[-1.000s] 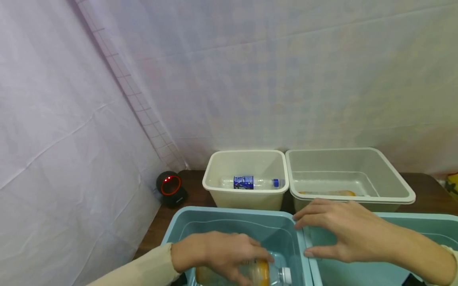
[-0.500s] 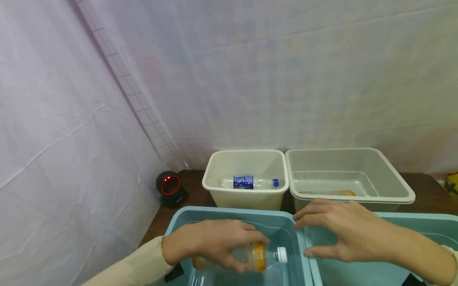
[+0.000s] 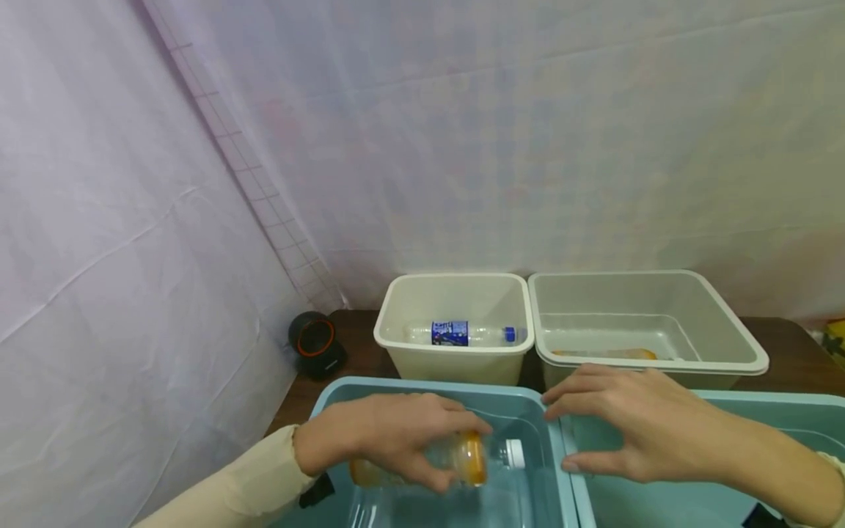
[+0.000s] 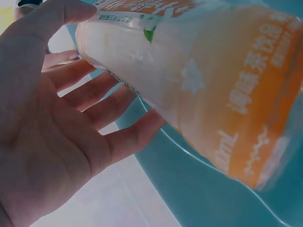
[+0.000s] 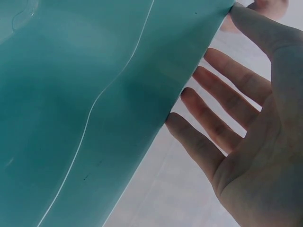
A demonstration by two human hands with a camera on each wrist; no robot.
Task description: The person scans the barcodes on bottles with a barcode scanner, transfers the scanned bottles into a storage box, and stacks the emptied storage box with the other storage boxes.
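Observation:
My left hand (image 3: 422,444) grips a clear plastic bottle (image 3: 469,458) with an orange label and a white cap (image 3: 514,453), held lying sideways above the left teal bin (image 3: 330,400). In the left wrist view the bottle (image 4: 213,80) fills the frame, with my thumb over it and my fingers (image 4: 99,99) under it. My right hand (image 3: 561,433) is spread with straight fingers at the rim where the left bin meets the right teal bin (image 3: 779,407). In the right wrist view its fingers (image 5: 222,94) lie against the teal wall (image 5: 94,94).
Two cream bins stand at the back: the left one (image 3: 396,345) holds a clear bottle with a blue label (image 3: 455,334), the right one (image 3: 739,345) an orange-tinted bottle (image 3: 607,354). A black round device with an orange ring (image 3: 315,343) sits on the dark table (image 3: 792,337). White sheets hang behind and left.
My left hand has lifted the orange-labelled bottle from low in the left teal bin. The right hand has stayed put. The red light on the black device has gone dim.

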